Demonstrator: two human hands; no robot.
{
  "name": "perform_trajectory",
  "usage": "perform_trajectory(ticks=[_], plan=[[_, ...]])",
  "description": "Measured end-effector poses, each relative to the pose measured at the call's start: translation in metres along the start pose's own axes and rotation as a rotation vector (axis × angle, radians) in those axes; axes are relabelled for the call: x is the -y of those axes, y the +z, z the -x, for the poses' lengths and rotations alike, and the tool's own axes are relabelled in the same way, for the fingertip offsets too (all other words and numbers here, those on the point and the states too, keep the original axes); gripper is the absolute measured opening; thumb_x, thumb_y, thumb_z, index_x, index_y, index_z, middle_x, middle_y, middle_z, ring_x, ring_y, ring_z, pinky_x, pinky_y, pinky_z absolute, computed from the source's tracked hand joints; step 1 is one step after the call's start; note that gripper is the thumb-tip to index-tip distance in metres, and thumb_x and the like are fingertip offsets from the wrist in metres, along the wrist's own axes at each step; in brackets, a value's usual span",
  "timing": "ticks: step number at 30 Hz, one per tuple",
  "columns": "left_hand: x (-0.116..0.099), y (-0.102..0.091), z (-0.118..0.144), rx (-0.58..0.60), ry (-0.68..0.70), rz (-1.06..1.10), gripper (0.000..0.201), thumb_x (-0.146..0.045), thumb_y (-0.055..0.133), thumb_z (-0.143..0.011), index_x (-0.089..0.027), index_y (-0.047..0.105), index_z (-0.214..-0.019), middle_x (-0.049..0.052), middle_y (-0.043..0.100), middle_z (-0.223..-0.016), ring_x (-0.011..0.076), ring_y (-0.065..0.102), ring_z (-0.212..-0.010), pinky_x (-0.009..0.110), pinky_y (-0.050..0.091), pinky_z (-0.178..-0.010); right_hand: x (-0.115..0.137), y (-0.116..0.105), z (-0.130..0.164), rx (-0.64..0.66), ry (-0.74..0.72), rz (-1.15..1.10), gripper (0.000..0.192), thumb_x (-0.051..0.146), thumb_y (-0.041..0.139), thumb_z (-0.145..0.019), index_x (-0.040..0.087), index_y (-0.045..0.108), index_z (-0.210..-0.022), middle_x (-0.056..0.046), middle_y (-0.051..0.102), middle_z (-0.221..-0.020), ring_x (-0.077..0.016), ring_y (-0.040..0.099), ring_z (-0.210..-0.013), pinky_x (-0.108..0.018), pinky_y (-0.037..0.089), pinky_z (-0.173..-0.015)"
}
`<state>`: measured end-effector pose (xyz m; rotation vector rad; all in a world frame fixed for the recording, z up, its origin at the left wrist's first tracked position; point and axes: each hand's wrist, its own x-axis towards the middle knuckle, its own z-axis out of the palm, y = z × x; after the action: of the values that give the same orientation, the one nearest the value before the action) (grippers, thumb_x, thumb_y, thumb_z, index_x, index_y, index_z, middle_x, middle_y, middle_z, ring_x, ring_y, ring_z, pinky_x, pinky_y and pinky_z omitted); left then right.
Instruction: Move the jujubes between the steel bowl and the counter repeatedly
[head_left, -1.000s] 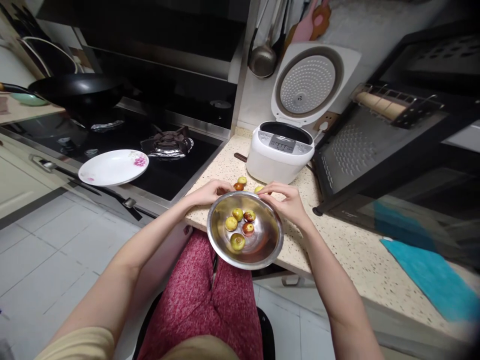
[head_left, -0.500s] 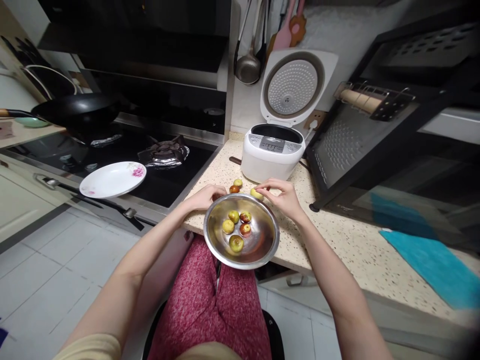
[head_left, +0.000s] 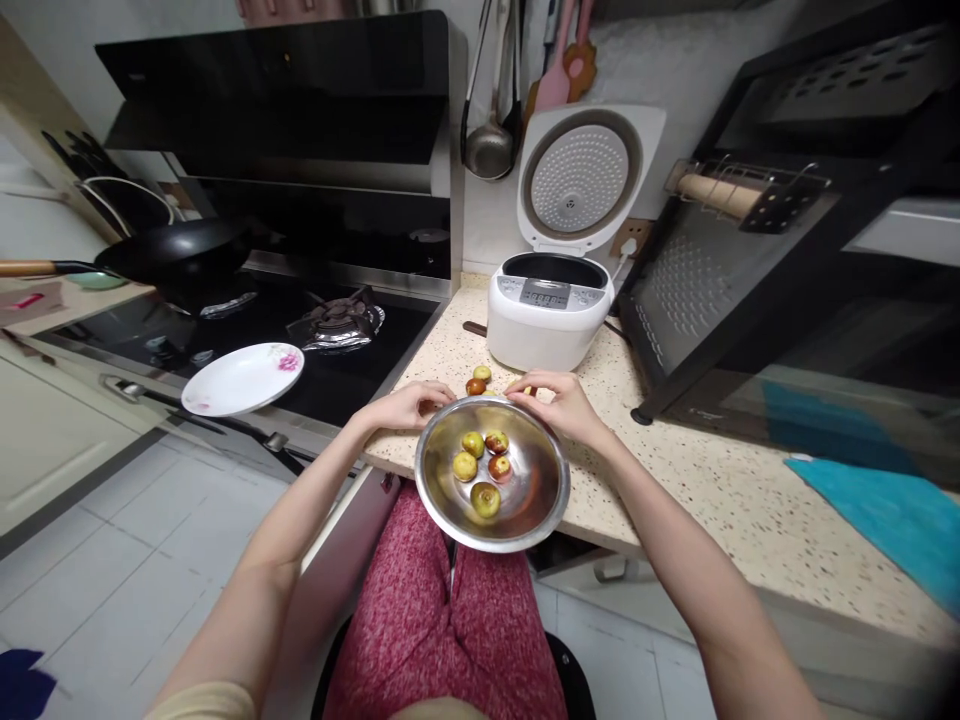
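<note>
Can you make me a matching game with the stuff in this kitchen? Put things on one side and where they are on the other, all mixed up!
Things:
1. metal bowl
2. white plate
3. rice cooker
4. ladle

Places:
A. hanging on the wall
B. on the stove's front edge
C. at the counter's edge, between both hands
D. at the back of the counter, lid open

Pairs: 1-C, 2-B, 3-D, 4-A

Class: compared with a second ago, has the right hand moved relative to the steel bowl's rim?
No. The right hand stays at the far rim of the bowl, on its right side, as before; only the camera shifted.
</note>
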<state>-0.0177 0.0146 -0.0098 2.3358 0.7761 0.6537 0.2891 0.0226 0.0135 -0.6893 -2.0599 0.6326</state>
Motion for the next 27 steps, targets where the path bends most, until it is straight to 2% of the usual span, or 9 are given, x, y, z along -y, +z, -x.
perform_trajectory(ticks=[2,4,7,10,12,14,18,23,27], plan=[[0.001,0.001,-0.001,-0.023,0.001,-0.006,0.025,-0.031,0.079,-0.086,-0.018,0.078,-0.107,0.011,0.076,-0.111,0.022,0.071,-0.101,0.032,0.055,-0.089,-0.001,0.001,0.001,0.015,-0.007,-0.003,0.016,0.035,0.074,-0.093,0.022,0.082,-0.09,-0.006,0.081,-0.09,-0.021,0.075,-0.083,-0.034,0.057,-0.076],[0.003,0.001,-0.001,-0.096,-0.016,-0.022,0.026,-0.033,0.079,-0.085,-0.017,0.077,-0.105,0.011,0.077,-0.107,0.0211,0.071,-0.097,0.031,0.054,-0.085,-0.001,0.003,0.001,0.028,-0.02,-0.004,0.016,0.036,0.074,-0.093,0.022,0.082,-0.091,-0.006,0.081,-0.09,-0.0209,0.075,-0.082,-0.034,0.057,-0.076],[0.005,0.0,0.001,-0.312,-0.041,-0.085,0.023,-0.033,0.08,-0.084,-0.017,0.076,-0.1,0.01,0.076,-0.107,0.0209,0.07,-0.097,0.032,0.054,-0.087,0.002,0.006,0.002,0.041,-0.05,0.002,0.015,0.035,0.074,-0.094,0.022,0.082,-0.093,-0.006,0.081,-0.091,-0.0203,0.073,-0.081,-0.034,0.058,-0.075],[0.003,0.0,0.003,-0.539,-0.001,-0.126,0.024,-0.035,0.079,-0.086,-0.017,0.075,-0.101,0.012,0.074,-0.114,0.023,0.069,-0.106,0.035,0.054,-0.093,0.004,0.011,0.004,0.054,-0.09,0.002,0.013,0.033,0.072,-0.095,0.023,0.081,-0.097,-0.006,0.08,-0.093,-0.0202,0.073,-0.083,-0.035,0.059,-0.076],[-0.001,-0.001,0.003,-0.601,0.056,-0.121,0.026,-0.035,0.08,-0.086,-0.018,0.075,-0.105,0.013,0.074,-0.117,0.0242,0.068,-0.111,0.038,0.054,-0.097,0.006,0.015,0.005,0.05,-0.115,0.003,0.014,0.031,0.07,-0.096,0.024,0.08,-0.104,-0.006,0.08,-0.1,-0.0211,0.074,-0.09,-0.037,0.061,-0.081],[-0.005,0.0,0.003,-0.589,0.132,-0.115,0.027,-0.035,0.081,-0.087,-0.018,0.075,-0.108,0.013,0.074,-0.115,0.0243,0.068,-0.111,0.04,0.055,-0.098,0.009,0.019,0.007,0.044,-0.14,0.02,0.019,0.029,0.068,-0.098,0.024,0.077,-0.114,-0.007,0.078,-0.11,-0.0224,0.073,-0.099,-0.04,0.061,-0.088],[-0.011,0.005,-0.001,-0.494,0.287,-0.103,0.029,-0.033,0.084,-0.085,-0.019,0.077,-0.109,0.013,0.075,-0.113,0.0247,0.068,-0.11,0.046,0.055,-0.1,0.019,0.022,0.01,0.086,-0.184,0.101,0.035,0.027,0.062,-0.102,0.028,0.066,-0.136,-0.008,0.073,-0.126,-0.0242,0.069,-0.116,-0.048,0.058,-0.102],[-0.013,0.013,-0.006,-0.395,0.327,0.004,0.033,-0.033,0.085,-0.084,-0.02,0.077,-0.114,0.013,0.074,-0.113,0.0247,0.067,-0.111,0.046,0.055,-0.101,0.034,0.024,0.012,0.251,-0.232,0.234,0.05,0.027,0.05,-0.108,0.034,0.044,-0.157,-0.009,0.063,-0.143,-0.0252,0.063,-0.129,-0.05,0.057,-0.107],[-0.009,0.016,-0.008,-0.356,0.333,0.09,0.035,-0.034,0.086,-0.083,-0.022,0.078,-0.115,0.013,0.074,-0.113,0.0257,0.067,-0.114,0.048,0.054,-0.103,0.034,0.027,0.01,0.316,-0.253,0.304,0.053,0.023,0.05,-0.107,0.038,0.043,-0.157,-0.008,0.054,-0.152,-0.0275,0.056,-0.137,-0.052,0.056,-0.109]])
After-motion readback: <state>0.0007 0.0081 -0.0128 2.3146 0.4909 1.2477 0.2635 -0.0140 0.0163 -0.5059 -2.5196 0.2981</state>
